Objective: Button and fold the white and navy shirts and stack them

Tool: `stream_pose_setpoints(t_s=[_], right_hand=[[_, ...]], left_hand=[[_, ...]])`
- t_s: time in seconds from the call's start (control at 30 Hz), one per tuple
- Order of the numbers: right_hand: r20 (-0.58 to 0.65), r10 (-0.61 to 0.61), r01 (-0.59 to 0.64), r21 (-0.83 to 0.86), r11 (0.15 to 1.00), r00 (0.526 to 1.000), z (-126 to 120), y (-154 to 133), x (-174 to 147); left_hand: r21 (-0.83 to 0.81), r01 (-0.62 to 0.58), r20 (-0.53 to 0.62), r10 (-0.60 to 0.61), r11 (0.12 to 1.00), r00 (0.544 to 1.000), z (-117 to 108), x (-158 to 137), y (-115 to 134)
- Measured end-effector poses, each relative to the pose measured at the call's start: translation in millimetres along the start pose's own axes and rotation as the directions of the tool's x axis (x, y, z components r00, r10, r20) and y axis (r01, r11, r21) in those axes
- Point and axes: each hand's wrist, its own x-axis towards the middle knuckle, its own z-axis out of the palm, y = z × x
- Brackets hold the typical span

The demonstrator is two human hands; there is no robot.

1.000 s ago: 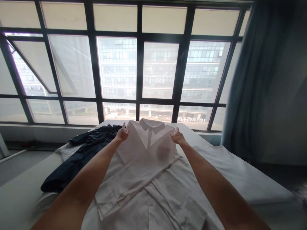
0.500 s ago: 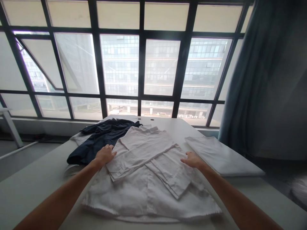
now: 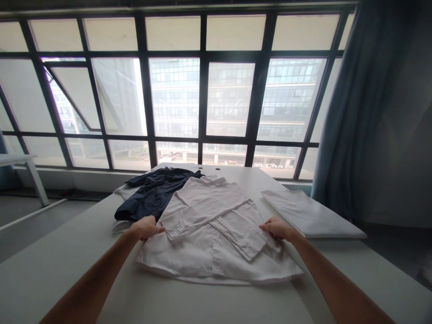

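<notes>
A white long-sleeved shirt (image 3: 202, 252) lies on the table with its collar at the far end and its sleeves folded across the body. At the shirt's left side edge, my left hand (image 3: 147, 227) pinches the cloth between thumb and fingers. My right hand (image 3: 277, 227) grips the opposite side edge, fingers curled under it. The hem faces me and spreads wider than my hands. Just beyond my left hand lies a dark navy garment (image 3: 148, 198), partly covered by the shirt's left shoulder.
A folded white cloth (image 3: 313, 216) lies on the white table (image 3: 84, 252) at the right. Tall windows (image 3: 226, 99) stand behind the far end. A blue-grey curtain (image 3: 351, 126) hangs at the right, and another white table (image 3: 32, 175) stands at the far left.
Both hands have closed from spread fingers onto the shirt's side edges. The hem now sits higher in view, and the camera view has shifted slightly.
</notes>
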Motion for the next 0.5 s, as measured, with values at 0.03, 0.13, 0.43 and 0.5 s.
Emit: stream_pose_setpoints(t_s=[0.03, 0.13, 0.43, 0.5], right_hand=[[-0.007, -0.005, 0.005, -0.002, 1.0, 1.0, 1, 1, 2], [-0.064, -0.035, 0.033, -0.032, 0.999, 0.997, 2, 5, 9], [-0.086, 0.01, -0.013, -0.028, 1.0, 0.996, -2, -2, -2], [-0.078, 0.033, -0.034, -0.015, 0.999, 0.996, -4, -5, -8]], left_hand=[[-0.03, 0.007, 0.016, -0.007, 1.0, 1.0, 0, -2, 0], [-0.116, 0.022, 0.068, -0.014, 0.993, 0.998, -1, -3, -3], [0.194, -0.14, -0.107, 0.163, 0.971, 0.981, -21, -34, 27], [0.309, -0.158, -0.23, 0.235, 0.938, 0.944, -23, -48, 51]])
